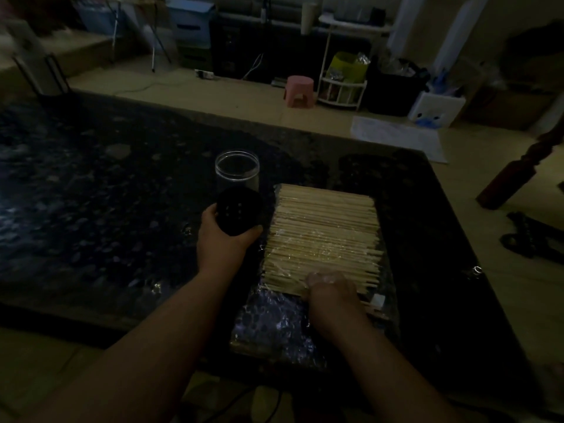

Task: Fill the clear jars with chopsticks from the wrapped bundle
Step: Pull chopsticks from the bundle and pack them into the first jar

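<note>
A flat bundle of pale wooden chopsticks (323, 236) in clear plastic wrap lies on the dark table (106, 193). My right hand (331, 290) sits at the bundle's near edge, fingers curled into the chopsticks and wrap there. Left of the bundle, my left hand (224, 239) grips a dark round object, a jar or its lid (239, 210), tilted toward me. Just behind it stands a clear open jar (237, 170), upright and with nothing visible inside. The scene is very dim.
Loose crinkled plastic wrap (274, 325) spreads on the table at the bundle's near-left corner. The table's near edge runs just below it. Beyond the table stand a pink stool (298, 90), a white rack (341, 93) and boxes on the floor.
</note>
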`<action>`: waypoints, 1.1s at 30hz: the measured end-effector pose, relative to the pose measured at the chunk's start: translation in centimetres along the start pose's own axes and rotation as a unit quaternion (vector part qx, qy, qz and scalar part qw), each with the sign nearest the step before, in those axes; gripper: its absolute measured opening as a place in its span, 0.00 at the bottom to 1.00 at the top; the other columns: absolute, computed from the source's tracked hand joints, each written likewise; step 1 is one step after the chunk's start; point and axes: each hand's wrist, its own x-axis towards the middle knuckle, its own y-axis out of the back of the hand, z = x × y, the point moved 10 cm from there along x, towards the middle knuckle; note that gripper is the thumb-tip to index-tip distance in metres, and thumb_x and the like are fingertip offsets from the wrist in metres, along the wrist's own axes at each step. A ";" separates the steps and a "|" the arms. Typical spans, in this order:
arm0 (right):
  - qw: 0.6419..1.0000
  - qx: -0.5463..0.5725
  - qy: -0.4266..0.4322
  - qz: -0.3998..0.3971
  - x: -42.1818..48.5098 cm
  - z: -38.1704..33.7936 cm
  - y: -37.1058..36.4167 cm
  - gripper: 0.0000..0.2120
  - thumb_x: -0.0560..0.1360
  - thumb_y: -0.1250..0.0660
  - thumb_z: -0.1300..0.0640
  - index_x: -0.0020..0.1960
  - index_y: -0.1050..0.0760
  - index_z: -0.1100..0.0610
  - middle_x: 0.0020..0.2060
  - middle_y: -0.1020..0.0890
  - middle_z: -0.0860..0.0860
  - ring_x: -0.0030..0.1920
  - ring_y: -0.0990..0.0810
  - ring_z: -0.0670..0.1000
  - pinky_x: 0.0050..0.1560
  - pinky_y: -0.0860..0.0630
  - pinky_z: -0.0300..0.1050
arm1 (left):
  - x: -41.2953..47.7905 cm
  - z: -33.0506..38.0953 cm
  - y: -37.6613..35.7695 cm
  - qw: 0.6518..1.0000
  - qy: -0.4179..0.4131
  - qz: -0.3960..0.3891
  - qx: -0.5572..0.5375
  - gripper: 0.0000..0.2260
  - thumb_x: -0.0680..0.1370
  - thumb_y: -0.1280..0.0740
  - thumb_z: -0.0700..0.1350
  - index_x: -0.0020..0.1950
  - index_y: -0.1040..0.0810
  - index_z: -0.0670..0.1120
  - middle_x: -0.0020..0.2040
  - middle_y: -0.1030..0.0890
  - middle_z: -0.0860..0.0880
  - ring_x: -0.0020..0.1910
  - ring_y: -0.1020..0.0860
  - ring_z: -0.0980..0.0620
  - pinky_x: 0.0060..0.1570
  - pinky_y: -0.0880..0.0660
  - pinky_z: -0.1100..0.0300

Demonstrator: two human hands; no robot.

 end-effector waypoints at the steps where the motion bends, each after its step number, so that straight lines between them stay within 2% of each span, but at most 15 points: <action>1: 1.000 -0.007 0.006 0.002 -0.1 -0.1 0.0 0.24 0.74 0.32 0.58 0.69 0.32 0.55 0.67 0.30 0.56 0.66 0.33 0.57 0.69 0.37 0.46 | 0.0 -0.1 0.0 1.000 0.005 0.000 -0.002 0.39 0.64 0.20 0.51 0.69 0.37 0.55 0.63 0.26 0.51 0.60 0.26 0.51 0.63 0.27 0.49; 3: 1.000 -0.019 0.013 0.012 -0.3 -0.3 0.2 0.26 0.72 0.31 0.57 0.69 0.32 0.55 0.66 0.29 0.55 0.66 0.32 0.57 0.68 0.36 0.46 | -0.3 0.2 0.3 1.000 0.007 0.004 0.004 0.37 0.65 0.21 0.51 0.68 0.37 0.54 0.60 0.26 0.51 0.57 0.26 0.50 0.61 0.26 0.48; 6: 0.999 -0.017 0.013 0.050 -0.7 -0.6 0.7 0.21 0.73 0.34 0.59 0.66 0.30 0.56 0.62 0.26 0.54 0.62 0.30 0.56 0.64 0.33 0.46 | -1.0 1.5 0.6 0.999 -0.010 0.013 0.032 0.35 0.66 0.22 0.51 0.65 0.38 0.53 0.55 0.28 0.52 0.53 0.27 0.50 0.58 0.26 0.50; 10: 0.995 0.002 0.029 0.099 -1.5 -0.9 1.4 0.18 0.72 0.36 0.63 0.61 0.26 0.59 0.56 0.23 0.56 0.58 0.25 0.59 0.58 0.31 0.48 | -2.1 3.6 0.8 0.998 -0.049 -0.004 0.045 0.35 0.65 0.22 0.51 0.64 0.39 0.54 0.54 0.29 0.54 0.52 0.28 0.52 0.54 0.28 0.54; 12: 0.994 0.019 0.032 0.107 -2.1 -0.8 2.4 0.19 0.74 0.38 0.63 0.65 0.28 0.58 0.58 0.23 0.55 0.59 0.25 0.59 0.59 0.30 0.47 | -3.0 4.8 1.0 0.995 -0.074 -0.017 0.060 0.36 0.65 0.22 0.52 0.65 0.39 0.54 0.55 0.29 0.54 0.52 0.28 0.54 0.50 0.31 0.57; 15: 0.997 0.041 0.019 0.061 -2.7 -0.1 2.6 0.21 0.79 0.41 0.58 0.72 0.36 0.53 0.63 0.25 0.55 0.62 0.26 0.57 0.62 0.30 0.46 | -4.1 6.3 1.6 0.988 -0.115 -0.030 0.096 0.36 0.64 0.21 0.52 0.66 0.37 0.53 0.55 0.28 0.54 0.51 0.28 0.55 0.48 0.33 0.59; 19: 0.997 0.056 0.042 -0.014 -3.3 -0.3 1.9 0.18 0.78 0.39 0.50 0.67 0.29 0.48 0.61 0.23 0.54 0.58 0.23 0.55 0.59 0.26 0.47 | -4.9 7.1 1.4 0.980 -0.128 -0.076 0.134 0.38 0.64 0.20 0.49 0.69 0.33 0.55 0.54 0.27 0.58 0.53 0.28 0.58 0.49 0.33 0.62; 22: 0.998 0.043 0.033 -0.020 -4.1 0.1 3.2 0.19 0.78 0.41 0.40 0.61 0.26 0.49 0.58 0.22 0.53 0.56 0.23 0.56 0.52 0.27 0.47 | -5.9 7.2 1.0 0.977 -0.123 -0.094 0.146 0.38 0.64 0.19 0.48 0.70 0.32 0.55 0.54 0.28 0.59 0.52 0.29 0.59 0.50 0.33 0.62; 26: 0.998 -0.010 0.046 0.029 -5.1 0.4 6.0 0.21 0.78 0.44 0.36 0.55 0.26 0.51 0.54 0.21 0.54 0.54 0.22 0.57 0.45 0.31 0.47 | -6.8 7.0 1.5 0.980 -0.111 -0.076 0.144 0.37 0.62 0.19 0.46 0.68 0.31 0.55 0.52 0.27 0.58 0.52 0.27 0.57 0.48 0.33 0.61; 30: 0.995 -0.006 0.068 0.069 -6.0 0.2 8.6 0.15 0.77 0.43 0.42 0.54 0.25 0.51 0.53 0.21 0.53 0.52 0.23 0.56 0.43 0.33 0.45 | -6.5 7.4 3.1 0.989 -0.092 -0.045 0.107 0.37 0.62 0.19 0.48 0.68 0.31 0.52 0.52 0.27 0.56 0.51 0.28 0.56 0.50 0.33 0.60; 33: 0.989 -0.030 0.061 0.133 -6.6 0.2 10.8 0.16 0.76 0.44 0.41 0.50 0.25 0.51 0.49 0.20 0.52 0.49 0.22 0.55 0.41 0.34 0.44 | -6.3 7.6 3.2 0.990 -0.090 -0.051 0.097 0.39 0.62 0.19 0.47 0.69 0.32 0.51 0.53 0.27 0.55 0.52 0.29 0.56 0.52 0.33 0.59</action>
